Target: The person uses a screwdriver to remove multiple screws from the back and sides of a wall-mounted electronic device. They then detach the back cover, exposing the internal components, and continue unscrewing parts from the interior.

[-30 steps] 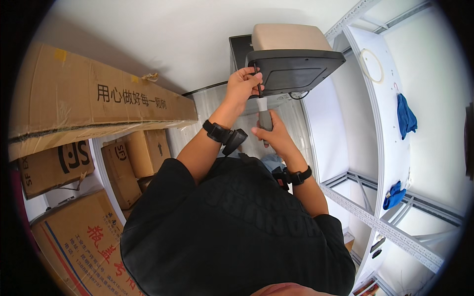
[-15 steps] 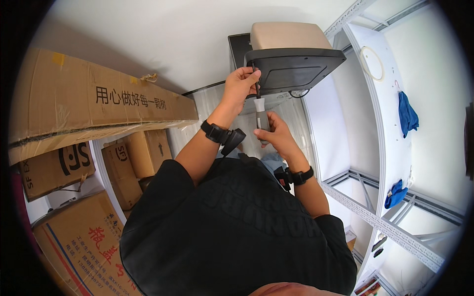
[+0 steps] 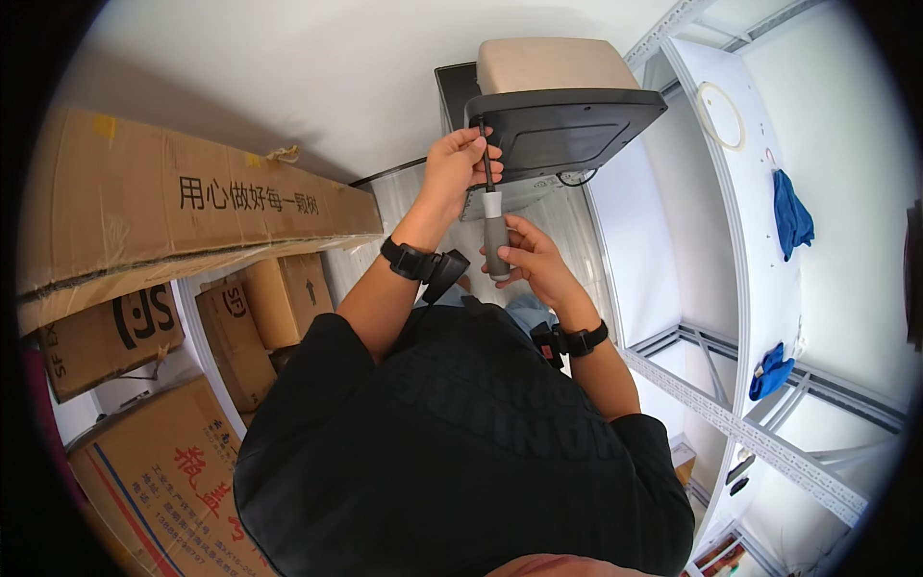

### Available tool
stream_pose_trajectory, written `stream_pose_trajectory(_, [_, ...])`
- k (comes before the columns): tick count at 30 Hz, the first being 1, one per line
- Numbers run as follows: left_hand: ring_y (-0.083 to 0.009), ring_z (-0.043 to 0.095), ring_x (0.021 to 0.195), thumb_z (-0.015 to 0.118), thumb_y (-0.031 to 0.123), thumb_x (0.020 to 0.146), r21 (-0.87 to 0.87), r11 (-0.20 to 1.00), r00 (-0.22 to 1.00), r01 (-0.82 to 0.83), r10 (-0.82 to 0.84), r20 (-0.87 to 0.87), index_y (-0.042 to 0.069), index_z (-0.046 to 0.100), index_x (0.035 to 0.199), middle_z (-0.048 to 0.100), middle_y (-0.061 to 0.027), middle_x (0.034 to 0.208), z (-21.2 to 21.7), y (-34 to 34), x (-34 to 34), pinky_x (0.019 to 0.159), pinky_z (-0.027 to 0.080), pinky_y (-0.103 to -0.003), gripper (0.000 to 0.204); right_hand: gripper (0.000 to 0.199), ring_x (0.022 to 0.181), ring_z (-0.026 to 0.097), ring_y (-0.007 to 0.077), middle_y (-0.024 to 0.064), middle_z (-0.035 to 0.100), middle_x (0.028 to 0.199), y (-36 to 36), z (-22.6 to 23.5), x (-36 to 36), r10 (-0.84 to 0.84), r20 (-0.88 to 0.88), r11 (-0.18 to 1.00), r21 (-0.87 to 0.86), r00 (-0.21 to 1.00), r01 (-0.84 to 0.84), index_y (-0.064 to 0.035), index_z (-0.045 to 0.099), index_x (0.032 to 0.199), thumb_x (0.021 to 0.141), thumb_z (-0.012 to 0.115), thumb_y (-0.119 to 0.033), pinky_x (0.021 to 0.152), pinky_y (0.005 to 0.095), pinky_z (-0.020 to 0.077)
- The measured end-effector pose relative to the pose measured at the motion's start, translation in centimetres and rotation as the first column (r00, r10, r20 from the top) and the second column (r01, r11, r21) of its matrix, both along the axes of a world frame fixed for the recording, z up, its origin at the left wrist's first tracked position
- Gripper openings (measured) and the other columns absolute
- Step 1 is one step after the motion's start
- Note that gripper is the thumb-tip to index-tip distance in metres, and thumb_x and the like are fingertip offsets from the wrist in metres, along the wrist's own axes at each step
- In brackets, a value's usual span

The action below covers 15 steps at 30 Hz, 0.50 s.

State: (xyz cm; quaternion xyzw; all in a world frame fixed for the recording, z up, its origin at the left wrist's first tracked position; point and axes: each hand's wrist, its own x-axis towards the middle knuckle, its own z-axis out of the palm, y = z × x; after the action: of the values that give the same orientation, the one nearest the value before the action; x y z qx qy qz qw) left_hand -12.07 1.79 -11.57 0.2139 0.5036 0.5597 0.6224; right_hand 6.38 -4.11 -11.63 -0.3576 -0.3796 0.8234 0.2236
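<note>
I have the long screwdriver with a thick grey handle, pale collar and thin dark shaft (image 3: 495,236) between 2 bare hands, below the left corner of a flat black panel with a recessed outline (image 3: 567,135). A beige rounded block (image 3: 553,65) sits above the panel. The tool's long axis runs nearly straight up my view, tip end leaning slightly left toward that corner; I cannot tell what the tip engages. The left hand (image 3: 456,171) has its fingers closed around the shaft; the right hand (image 3: 535,262) has its fingers clamped on the handle.
</note>
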Motion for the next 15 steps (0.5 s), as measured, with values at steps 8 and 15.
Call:
stream_pose_trajectory(8, [-0.0179, 0.065, 0.072, 0.047, 0.012, 0.095, 0.010, 1.000, 1.000, 0.028, -0.028, 0.003, 0.001, 0.054, 0.117, 0.065, -0.0105, 0.090, 0.5, -0.4, 0.0, 0.066, 0.056, -0.030, 0.025, 0.055, 0.089, 0.061, 0.0185, 0.0099, 0.056, 0.105, -0.3, -0.3, 0.6, -0.022, 0.017, 0.998, 0.063, 1.000, 0.021, -0.0032, 0.035, 0.134, 0.086, 0.061, -0.005, 0.062, 0.0297, 0.0559])
stream_pose_trajectory(15, [-0.0206, 0.067, 0.076, 0.047, 0.010, 0.094, 0.049, 0.999, 0.998, 0.025, -0.028, 0.056, 0.001, 0.053, 0.117, 0.065, -0.0134, 0.094, 0.2, -0.6, -0.1, 0.067, 0.056, -0.031, 0.026, 0.051, 0.086, 0.059, 0.0135, 0.0070, 0.056, 0.101, -0.3, -0.6, 1.4, -0.048, 0.026, 0.995, 0.094, 0.999, 0.045, -0.0031, 0.039, 0.131, 0.085, 0.060, -0.005, 0.060, 0.0256, 0.0538])
